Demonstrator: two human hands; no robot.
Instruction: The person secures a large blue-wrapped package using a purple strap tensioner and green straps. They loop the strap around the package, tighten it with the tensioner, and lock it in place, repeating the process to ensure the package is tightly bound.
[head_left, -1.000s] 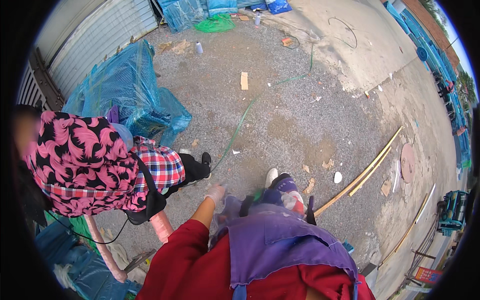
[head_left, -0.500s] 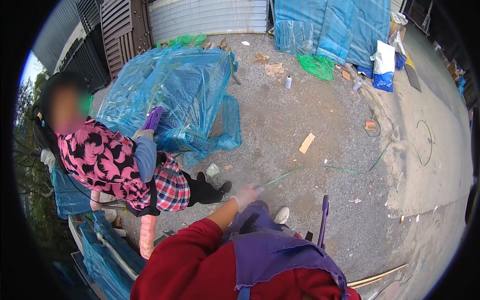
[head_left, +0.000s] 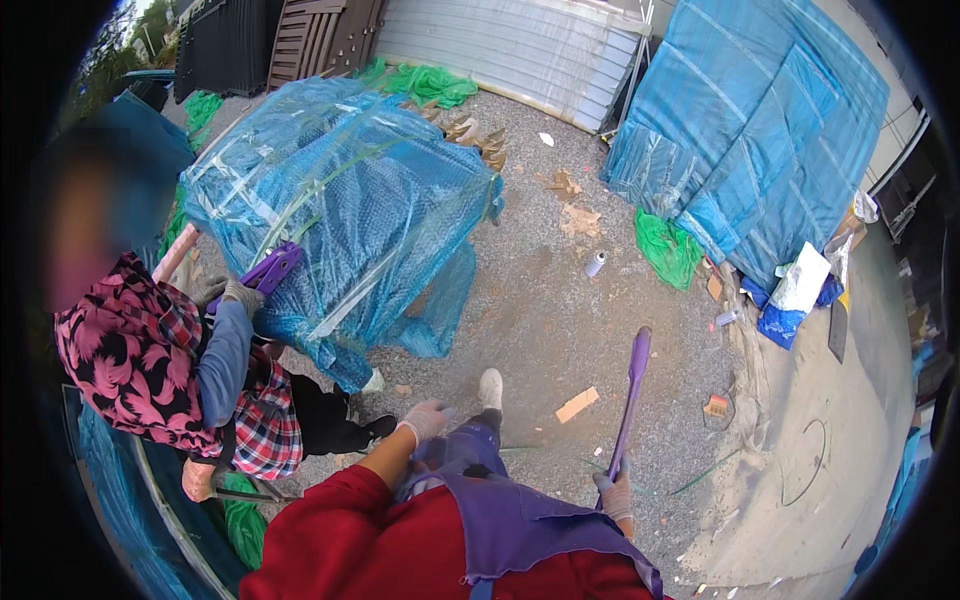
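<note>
My left hand (head_left: 428,420), in a thin pale glove, is in front of my left thigh. Its fingers are loosely apart and nothing shows in them. At lower right my gloved right hand (head_left: 615,492) is closed round a long purple-handled tool (head_left: 633,385), which points up and away from me; its lower end is hidden. Ahead to the left stands a large bundle wrapped in blue bubble wrap (head_left: 390,200), with green and pale straps across it. A co-worker at the left holds another purple tool (head_left: 272,268) against it with gloved hands.
A thin green strap (head_left: 705,472) lies on the gravel by my right hand. Cardboard (head_left: 577,404) and a spray can (head_left: 595,264) are ahead. Blue-wrapped panels (head_left: 750,130) lean at the far right beside green plastic (head_left: 667,250). Wrapped material (head_left: 110,470) stands at lower left.
I have stepped toward the wrapped bundle. My left hand has moved left, away from the green strap. My right hand has come into view on the purple-handled tool. The co-worker leans closer to the bundle.
</note>
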